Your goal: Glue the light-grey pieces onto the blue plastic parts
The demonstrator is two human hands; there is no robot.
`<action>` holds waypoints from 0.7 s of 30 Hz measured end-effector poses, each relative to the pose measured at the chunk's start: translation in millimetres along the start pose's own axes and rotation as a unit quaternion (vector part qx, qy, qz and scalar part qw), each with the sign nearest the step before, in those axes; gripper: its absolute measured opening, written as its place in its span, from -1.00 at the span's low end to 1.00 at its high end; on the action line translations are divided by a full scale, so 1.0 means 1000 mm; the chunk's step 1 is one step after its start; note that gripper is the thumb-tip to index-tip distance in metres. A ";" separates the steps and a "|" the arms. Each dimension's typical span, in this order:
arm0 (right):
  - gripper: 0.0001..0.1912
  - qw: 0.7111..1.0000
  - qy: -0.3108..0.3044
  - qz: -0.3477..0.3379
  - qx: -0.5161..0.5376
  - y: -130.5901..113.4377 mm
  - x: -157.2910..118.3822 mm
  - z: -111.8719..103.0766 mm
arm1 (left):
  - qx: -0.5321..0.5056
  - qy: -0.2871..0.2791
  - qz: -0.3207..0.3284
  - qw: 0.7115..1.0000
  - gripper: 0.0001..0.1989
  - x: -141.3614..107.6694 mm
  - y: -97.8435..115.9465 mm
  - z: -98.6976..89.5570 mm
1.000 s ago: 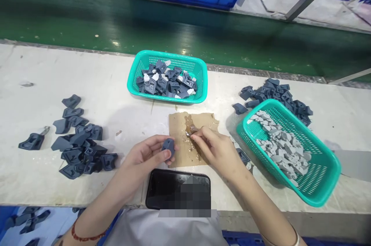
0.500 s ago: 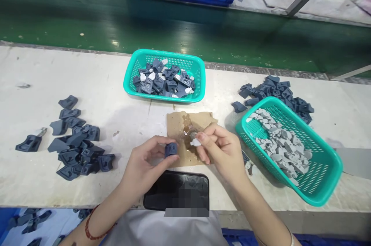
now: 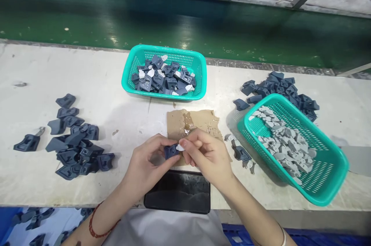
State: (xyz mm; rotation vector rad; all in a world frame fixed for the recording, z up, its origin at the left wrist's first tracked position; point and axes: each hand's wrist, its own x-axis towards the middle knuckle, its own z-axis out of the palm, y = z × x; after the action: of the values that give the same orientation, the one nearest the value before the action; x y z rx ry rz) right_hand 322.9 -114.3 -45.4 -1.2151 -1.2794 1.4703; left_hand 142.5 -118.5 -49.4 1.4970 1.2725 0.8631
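Note:
My left hand (image 3: 147, 161) grips a dark blue-grey plastic part (image 3: 171, 151) between thumb and fingers. My right hand (image 3: 207, 154) pinches a small light-grey piece (image 3: 180, 148) against the right end of that part; whether it sits inside cannot be told. Under the hands lies a torn piece of brown cardboard (image 3: 203, 118) with a wet, shiny brown patch (image 3: 187, 124). A black phone (image 3: 177, 194) lies just below, near the table's front edge.
A green basket (image 3: 164, 96) at the back holds dark parts with light pieces on them. Another green basket (image 3: 333, 161) at right holds small grey pieces. Piles of dark parts lie at left (image 3: 77, 141) and back right (image 3: 275, 85). Behind runs a green belt (image 3: 87, 18).
My right hand has moved left and brought the light-grey piece from over the cardboard to the dark part's end. My left hand still holds the part.

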 end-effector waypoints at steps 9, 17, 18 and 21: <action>-0.72 0.987 -0.017 -0.051 -0.152 -0.003 -0.001 0.001 | 0.104 -0.005 0.122 0.987 -0.89 -0.002 -0.002 0.000; -0.67 0.996 -0.015 0.005 -0.084 -0.005 -0.003 -0.003 | 0.121 -0.114 0.015 0.986 -0.78 0.005 0.009 -0.009; -0.67 0.997 -0.015 0.007 -0.079 -0.006 -0.004 -0.004 | 0.134 -0.144 0.023 0.980 -0.82 0.006 0.012 -0.011; -0.68 0.987 -0.029 -0.047 -0.148 -0.012 -0.002 -0.006 | 0.165 -0.212 0.057 0.961 -0.78 0.009 0.020 -0.017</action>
State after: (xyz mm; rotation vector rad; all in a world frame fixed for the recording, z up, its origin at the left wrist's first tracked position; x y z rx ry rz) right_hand 328.9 -113.6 -33.1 -1.2893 -1.6149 1.2873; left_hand 134.8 -106.1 -25.5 1.9127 1.0470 0.3727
